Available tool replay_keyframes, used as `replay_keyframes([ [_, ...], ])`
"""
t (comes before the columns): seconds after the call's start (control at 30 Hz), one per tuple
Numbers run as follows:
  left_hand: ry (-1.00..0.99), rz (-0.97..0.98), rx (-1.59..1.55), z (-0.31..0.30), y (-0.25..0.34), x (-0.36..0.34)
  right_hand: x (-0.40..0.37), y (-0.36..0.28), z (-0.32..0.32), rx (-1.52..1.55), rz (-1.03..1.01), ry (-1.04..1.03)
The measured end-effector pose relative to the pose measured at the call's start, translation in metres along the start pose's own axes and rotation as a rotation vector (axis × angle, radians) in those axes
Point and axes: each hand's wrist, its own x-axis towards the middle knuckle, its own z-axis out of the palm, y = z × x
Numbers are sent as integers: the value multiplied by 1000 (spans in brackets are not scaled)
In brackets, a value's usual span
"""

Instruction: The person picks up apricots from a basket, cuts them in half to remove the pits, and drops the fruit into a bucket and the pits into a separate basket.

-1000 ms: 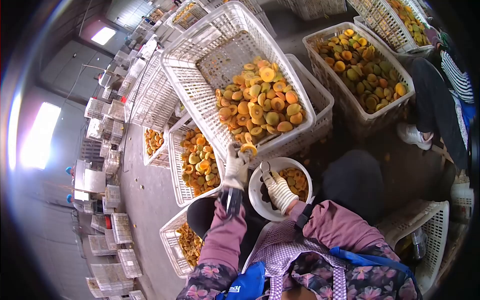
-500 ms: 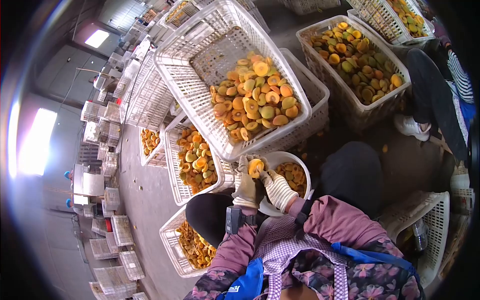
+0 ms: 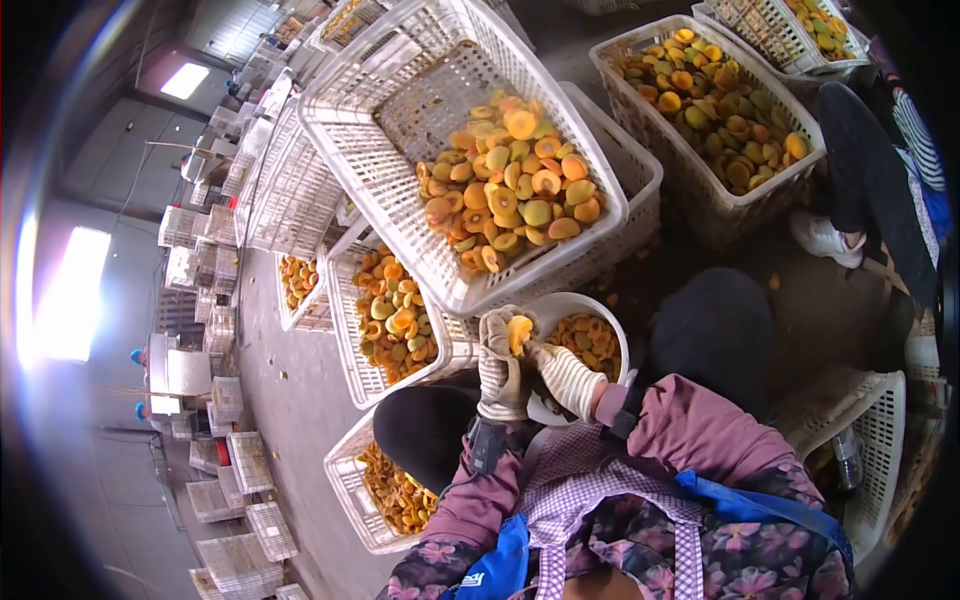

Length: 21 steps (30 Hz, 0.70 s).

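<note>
My gloved left hand point(image 3: 500, 372) is closed around a yellow-orange peach half point(image 3: 518, 335), its cut face bent and showing at the fingertips. My right hand point(image 3: 566, 378), in a ribbed white glove, meets the fruit from the right with its fingers pinched together. Whatever those fingers hold is hidden. Below both hands sits a round white bucket point(image 3: 624, 352) with orange fruit pieces in it. Just beyond them, a large white crate point(image 3: 340, 135) leans toward me, with peach halves point(image 3: 510, 190) heaped in its near end.
To the left stand a crate of fruit halves point(image 3: 395, 315) and a lower crate of orange scraps point(image 3: 395, 490). Another full crate point(image 3: 735, 200) stands at the right, beside a co-worker's leg point(image 3: 865, 190). A white basket point(image 3: 880, 470) with a bottle lies near my right elbow.
My left hand has turned more upright, and the peach half now shows a bent, torn-looking edge. My right hand has shifted slightly. The view has tilted a little.
</note>
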Motion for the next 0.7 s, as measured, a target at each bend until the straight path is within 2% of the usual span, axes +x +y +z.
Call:
replay_keyframes([
  [0.03, 5, 5, 0, 1, 3, -1, -8, -12, -2, 45, 198, -96],
  [0.1, -21, -5, -12, 6, 12, -6, -8, -8, 0, 64, 190, -113],
  [0.17, 55, 3, -104, 27, 22, -12, -7, -10, 4, 92, 176, -88],
  [0.2, 109, -16, -104, 34, 23, -15, -6, -7, 8, -2, 76, -17],
  [0.23, 164, -36, -103, 38, 26, -17, -4, 3, 9, -8, 74, -25],
  [0.3, 152, 29, -18, 35, 32, -19, -4, 20, 13, -156, -291, -4],
  [0.37, -74, 51, 81, 19, 34, -17, -6, 20, 11, -87, -216, -38],
  [0.43, -18, 62, 114, 18, 37, -14, -21, -9, 5, -148, 298, -270],
  [0.5, -318, 130, 291, 4, 39, -8, -26, -8, 17, -78, 252, -242],
  [0.53, -407, 144, 245, 2, 39, -6, -25, -5, 18, -74, 231, -235],
  [0.57, -385, 81, 169, 1, 36, -6, -24, -2, 17, -68, 212, -226],
  [0.6, -350, 88, 202, 13, 47, -15, -26, -7, 14, -35, 316, -308],
  [0.67, -447, -37, 177, 0, 41, -11, -38, -17, 16, -46, 349, -304],
  [0.7, -391, 77, 358, 1, 52, -11, -43, -25, 18, -59, 375, -302],
])
